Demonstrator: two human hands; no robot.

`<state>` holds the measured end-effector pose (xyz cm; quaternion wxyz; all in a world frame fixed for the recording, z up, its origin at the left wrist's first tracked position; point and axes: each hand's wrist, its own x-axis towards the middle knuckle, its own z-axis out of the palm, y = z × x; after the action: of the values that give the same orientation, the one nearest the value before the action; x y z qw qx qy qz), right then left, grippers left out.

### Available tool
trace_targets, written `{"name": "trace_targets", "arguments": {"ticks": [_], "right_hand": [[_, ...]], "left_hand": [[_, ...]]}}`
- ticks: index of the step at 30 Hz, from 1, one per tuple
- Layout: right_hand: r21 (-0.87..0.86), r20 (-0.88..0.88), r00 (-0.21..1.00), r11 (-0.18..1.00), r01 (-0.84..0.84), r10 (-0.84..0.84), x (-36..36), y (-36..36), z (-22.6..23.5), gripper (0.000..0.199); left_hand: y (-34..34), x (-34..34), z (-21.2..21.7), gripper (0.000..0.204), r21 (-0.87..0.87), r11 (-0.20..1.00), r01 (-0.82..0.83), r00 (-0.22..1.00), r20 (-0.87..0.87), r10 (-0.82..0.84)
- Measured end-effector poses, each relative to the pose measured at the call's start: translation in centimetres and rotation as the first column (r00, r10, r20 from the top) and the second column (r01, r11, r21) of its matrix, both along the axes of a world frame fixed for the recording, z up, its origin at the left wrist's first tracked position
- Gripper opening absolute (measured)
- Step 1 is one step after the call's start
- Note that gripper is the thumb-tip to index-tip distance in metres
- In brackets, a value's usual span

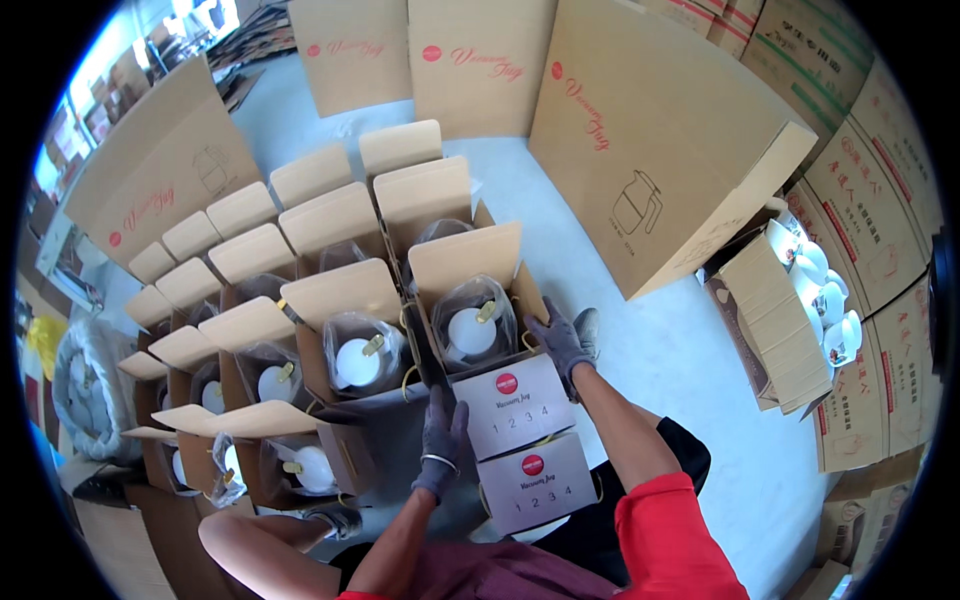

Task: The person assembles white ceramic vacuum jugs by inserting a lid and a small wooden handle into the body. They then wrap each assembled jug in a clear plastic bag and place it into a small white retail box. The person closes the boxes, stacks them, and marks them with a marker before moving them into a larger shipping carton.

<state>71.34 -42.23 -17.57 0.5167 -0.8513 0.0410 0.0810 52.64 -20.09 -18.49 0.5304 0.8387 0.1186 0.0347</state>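
In front of me stands an open carton (pixel 515 403) with a pale front and a red round mark. Inside it a white jug (pixel 471 333) with a gold tag sits in a clear plastic bag. A similar pale carton (pixel 538 485) appears beneath it. My left hand (pixel 440 445), in a grey glove, is at the carton's left side, fingers stretched and thumb apart. On the right side my right hand (pixel 562 342), also gloved, lies against the upper corner with extended fingers. Whether either hand bears any weight cannot be seen.
Several open cartons (pixel 345 305) with raised flaps and bagged white jugs fill the left. Large brown cardboard boxes (pixel 660 150) stand behind. At the right, a carton (pixel 770 320) lies beside patterned white items (pixel 825 295). A lined bin (pixel 90 380) stands far left.
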Motion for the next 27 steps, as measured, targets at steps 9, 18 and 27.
{"name": "trace_targets", "arguments": {"ticks": [9, 18, 27], "right_hand": [[-0.689, 0.203, 0.921, 0.716, -0.107, 0.333, -1.2, -1.5, 2.4, 0.062], [-0.793, 0.174, 0.616, 0.480, -0.375, 0.768, -1.6, 2.2, 2.5, 0.048], [0.689, -0.062, 0.963, 0.709, -0.148, 0.262, -1.7, -1.5, 3.6, 0.041]], "left_hand": [[-1.3, 7.1, 0.0, 0.077, 0.411, 0.874, 0.259, 0.964, -0.159, -0.211], [0.8, 16.8, 10.2, 0.050, 0.513, 0.851, -0.113, 0.927, 0.364, -0.096], [2.1, 14.9, 5.8, 0.043, 0.354, 0.909, 0.221, 0.959, 0.089, -0.268]]}}
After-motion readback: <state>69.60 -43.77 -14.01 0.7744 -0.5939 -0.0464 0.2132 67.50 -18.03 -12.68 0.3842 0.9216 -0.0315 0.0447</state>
